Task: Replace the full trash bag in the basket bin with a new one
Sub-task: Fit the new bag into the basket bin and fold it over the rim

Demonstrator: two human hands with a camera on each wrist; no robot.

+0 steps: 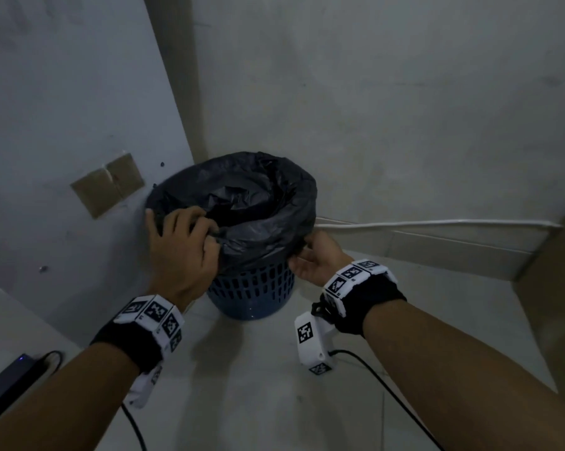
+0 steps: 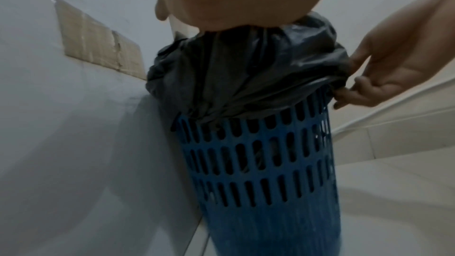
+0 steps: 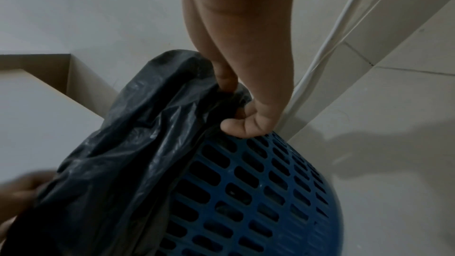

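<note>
A blue slotted basket bin (image 1: 251,292) (image 2: 261,164) (image 3: 248,188) stands on the floor in a wall corner. A black trash bag (image 1: 242,203) (image 2: 246,69) (image 3: 128,153) lines it, its edge folded down over the rim. My left hand (image 1: 180,242) grips the bag's folded edge at the near left of the rim. My right hand (image 1: 310,255) (image 2: 364,85) (image 3: 236,108) pinches the bag's edge at the right side of the rim, fingers curled under the plastic. The bag's contents are hidden.
Grey walls close in behind and to the left of the bin, with a taped cardboard patch (image 1: 107,183) on the left wall. A white cable (image 1: 437,224) runs along the right wall's skirting. A dark device with a blue light (image 1: 11,382) lies at the lower left. Pale tiled floor (image 1: 258,385) lies in front.
</note>
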